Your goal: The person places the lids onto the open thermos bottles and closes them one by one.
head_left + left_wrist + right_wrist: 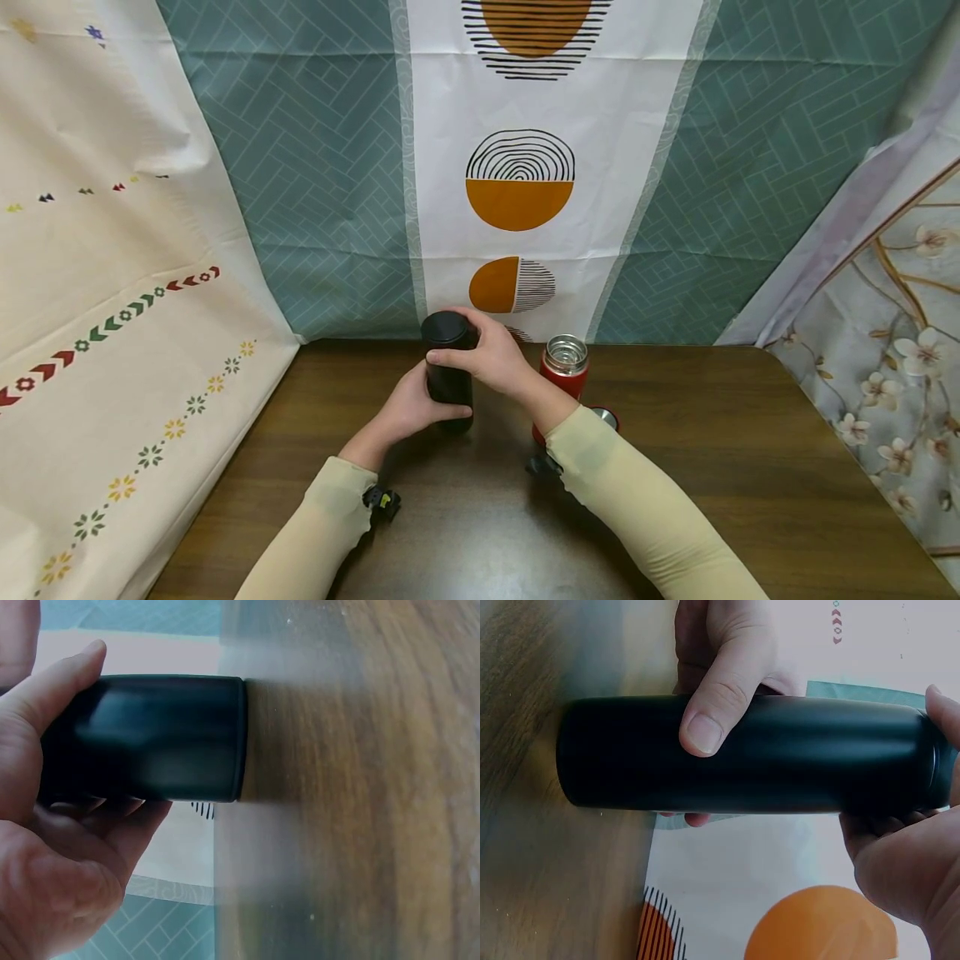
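Observation:
A black vacuum flask (450, 387) stands upright near the back of the table, its base right at the wood in the left wrist view. My left hand (408, 404) grips the lower body, thumb (709, 731) across the near side and fingers behind. Up at the top, my right hand (487, 350) holds the flask around its black lid (444, 327), fingers reaching behind and thumb in front. The lid sits on the flask. To the right is a red vacuum flask (566, 382) without its lid, steel mouth showing, its lower part partly hidden by my right forearm.
A round red-rimmed lid (606, 417) with a steel inside lies right of the red flask, partly behind my sleeve. The brown wooden table (705, 450) ends at a patterned cloth (337, 167) at the back. More cloths hang on the left and right.

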Motion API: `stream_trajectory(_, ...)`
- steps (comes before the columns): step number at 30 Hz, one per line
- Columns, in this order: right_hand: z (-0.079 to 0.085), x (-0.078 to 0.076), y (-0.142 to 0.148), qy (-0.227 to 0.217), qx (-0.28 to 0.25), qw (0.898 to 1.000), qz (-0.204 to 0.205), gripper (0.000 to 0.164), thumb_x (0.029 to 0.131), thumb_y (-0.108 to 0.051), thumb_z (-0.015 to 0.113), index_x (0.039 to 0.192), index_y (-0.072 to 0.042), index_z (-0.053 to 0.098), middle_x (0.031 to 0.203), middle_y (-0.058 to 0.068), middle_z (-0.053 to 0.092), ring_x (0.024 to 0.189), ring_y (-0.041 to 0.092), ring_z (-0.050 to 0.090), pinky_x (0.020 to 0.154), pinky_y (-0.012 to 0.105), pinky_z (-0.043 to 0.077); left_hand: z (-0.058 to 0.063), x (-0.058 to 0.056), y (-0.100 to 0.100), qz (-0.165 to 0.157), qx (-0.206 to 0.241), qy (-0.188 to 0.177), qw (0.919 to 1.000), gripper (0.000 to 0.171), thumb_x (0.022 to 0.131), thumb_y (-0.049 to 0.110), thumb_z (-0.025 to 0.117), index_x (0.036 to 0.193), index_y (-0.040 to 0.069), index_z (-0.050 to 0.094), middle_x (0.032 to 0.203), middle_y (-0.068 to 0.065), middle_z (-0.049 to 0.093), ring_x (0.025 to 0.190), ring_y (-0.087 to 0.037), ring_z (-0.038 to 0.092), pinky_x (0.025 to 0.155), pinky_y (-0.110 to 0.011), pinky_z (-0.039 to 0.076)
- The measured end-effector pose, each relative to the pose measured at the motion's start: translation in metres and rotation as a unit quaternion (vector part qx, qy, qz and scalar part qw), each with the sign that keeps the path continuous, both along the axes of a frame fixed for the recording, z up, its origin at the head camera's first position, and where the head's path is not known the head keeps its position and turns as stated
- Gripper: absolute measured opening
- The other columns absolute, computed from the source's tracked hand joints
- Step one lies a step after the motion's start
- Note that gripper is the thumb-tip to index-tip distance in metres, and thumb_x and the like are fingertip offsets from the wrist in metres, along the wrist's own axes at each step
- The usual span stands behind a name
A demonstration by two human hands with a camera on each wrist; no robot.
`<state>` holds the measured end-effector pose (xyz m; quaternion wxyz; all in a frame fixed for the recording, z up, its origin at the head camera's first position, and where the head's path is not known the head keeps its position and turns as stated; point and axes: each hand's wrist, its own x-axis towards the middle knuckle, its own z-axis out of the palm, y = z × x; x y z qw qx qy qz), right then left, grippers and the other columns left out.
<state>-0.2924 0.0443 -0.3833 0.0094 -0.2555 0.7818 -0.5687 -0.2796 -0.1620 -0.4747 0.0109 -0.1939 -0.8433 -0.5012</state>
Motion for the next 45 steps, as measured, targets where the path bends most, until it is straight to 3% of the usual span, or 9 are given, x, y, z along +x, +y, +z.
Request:
stream_trajectory(16, -0.008, -0.001, -0.002, -0.001, -0.025, 1.0, 0.017, 0.071, 0.094, -0.034, 0.091, 0.157, -0.024, 0.059, 0.144, 0.0, 0.066, 0.127, 0.027, 0.065, 0.112, 0.058, 0.051, -0.005, 0.001, -0.004, -0.004, 0.003, -0.02, 0.9998, 0.092, 0.083, 0.031, 0.102, 0.158, 0.021, 0.05, 0.141, -0.003, 0.069, 0.126, -0.025, 0.068, 0.111, -0.055, 0.055)
stream_trajectory(22, -0.011, 0.001, -0.001, 0.011, -0.02, 1.0, 0.002, 0.075, 0.093, -0.034, 0.093, 0.159, -0.025, 0.059, 0.147, -0.002, 0.066, 0.131, 0.024, 0.064, 0.116, 0.06, 0.048, -0.005, 0.005, -0.004, -0.006, 0.003, -0.022, 0.9997, 0.095, 0.083, 0.031, 0.102, 0.161, 0.021, 0.049, 0.147, -0.002, 0.066, 0.13, -0.026, 0.066, 0.115, -0.055, 0.052)
stream_trajectory(29, -0.019, 0.009, 0.003, 0.003, -0.013, 1.0, -0.016, 0.086, 0.09, -0.037, 0.095, 0.164, -0.028, 0.051, 0.156, -0.002, 0.061, 0.139, 0.026, 0.059, 0.119, 0.064, 0.045, -0.004, 0.016, -0.005, 0.011, 0.0, -0.034, 0.9994, 0.097, 0.086, 0.037, 0.1, 0.163, 0.018, 0.045, 0.153, -0.005, 0.061, 0.136, -0.028, 0.063, 0.118, -0.059, 0.049)
stream_trajectory(37, -0.032, 0.017, 0.013, 0.014, -0.008, 1.0, -0.01, 0.091, 0.095, -0.039, 0.09, 0.17, -0.02, 0.041, 0.162, 0.003, 0.057, 0.148, 0.027, 0.056, 0.124, 0.055, 0.044, -0.004, 0.03, -0.011, 0.008, 0.034, -0.017, 0.9992, 0.095, 0.087, 0.03, 0.099, 0.164, 0.017, 0.045, 0.159, -0.009, 0.058, 0.145, -0.035, 0.059, 0.122, -0.062, 0.044)
stream_trajectory(45, -0.045, 0.031, 0.026, 0.018, 0.005, 1.0, -0.004, 0.099, 0.096, -0.042, 0.088, 0.173, -0.012, 0.034, 0.168, 0.005, 0.051, 0.155, 0.029, 0.049, 0.128, 0.056, 0.038, -0.002, 0.04, -0.017, 0.021, 0.005, 0.0, 0.9998, 0.097, 0.09, 0.038, 0.096, 0.167, 0.013, 0.043, 0.164, -0.012, 0.054, 0.15, -0.035, 0.054, 0.124, -0.062, 0.041)
